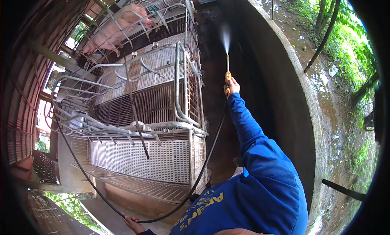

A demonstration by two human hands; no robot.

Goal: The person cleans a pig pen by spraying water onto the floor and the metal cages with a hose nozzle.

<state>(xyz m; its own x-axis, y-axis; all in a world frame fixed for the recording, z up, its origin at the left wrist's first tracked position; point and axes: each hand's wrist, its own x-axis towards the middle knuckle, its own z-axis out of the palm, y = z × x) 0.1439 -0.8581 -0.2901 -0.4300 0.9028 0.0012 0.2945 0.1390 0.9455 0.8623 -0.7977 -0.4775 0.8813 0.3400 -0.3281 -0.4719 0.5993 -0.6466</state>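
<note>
My right hand (233, 86) is wrapped round the yellow handle of a spray gun (227, 76) at the end of my outstretched blue sleeve. From its thin metal nozzle a white jet of water (226, 42) fans out over the dark, wet walkway floor. A black hose (208, 153) runs from the gun's base down past the pen's corner to the lower left. There my left hand (133, 225) is closed round the hose. Beyond that hand the hose loops up over the pen rails.
To the left stands a metal farrowing crate (178, 84) with white slatted flooring (138, 158). A pink pig (118, 27) lies behind bars at the upper left. A low concrete wall (298, 70) borders the walkway on the right, with muddy ground and plants beyond.
</note>
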